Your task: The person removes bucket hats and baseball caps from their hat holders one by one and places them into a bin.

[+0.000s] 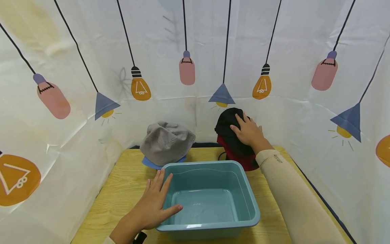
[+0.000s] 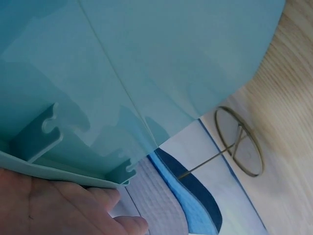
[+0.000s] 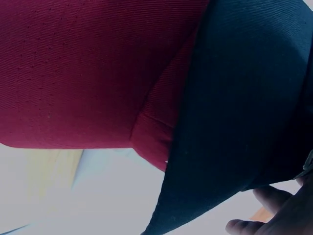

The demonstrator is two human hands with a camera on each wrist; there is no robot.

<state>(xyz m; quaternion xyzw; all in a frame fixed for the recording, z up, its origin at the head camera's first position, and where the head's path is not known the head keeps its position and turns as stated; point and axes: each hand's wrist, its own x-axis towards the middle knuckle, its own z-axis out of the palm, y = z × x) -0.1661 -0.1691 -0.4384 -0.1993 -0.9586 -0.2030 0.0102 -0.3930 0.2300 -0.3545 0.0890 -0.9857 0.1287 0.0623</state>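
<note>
A light blue plastic tub (image 1: 210,226) stands in the middle of the table. My left hand (image 1: 153,203) rests on its left rim, fingers straight and spread; the left wrist view shows that hand (image 2: 54,205) against the tub's edge (image 2: 73,178). At the back right, my right hand (image 1: 248,132) lies on a black cap (image 1: 226,123), fingers spread over its crown. Beneath that cap is a dark red cap (image 1: 224,144). In the right wrist view, fingertips (image 3: 274,198) show beside the black cap (image 3: 234,107), with the red cap (image 3: 88,73) next to it.
A grey bucket hat (image 1: 166,144) sits over a blue brim (image 1: 150,163) behind the tub at left. A thin metal ring stand (image 2: 259,166) shows near it in the left wrist view. White sheeting (image 1: 195,118) with printed lamps surrounds the wooden table (image 1: 106,200).
</note>
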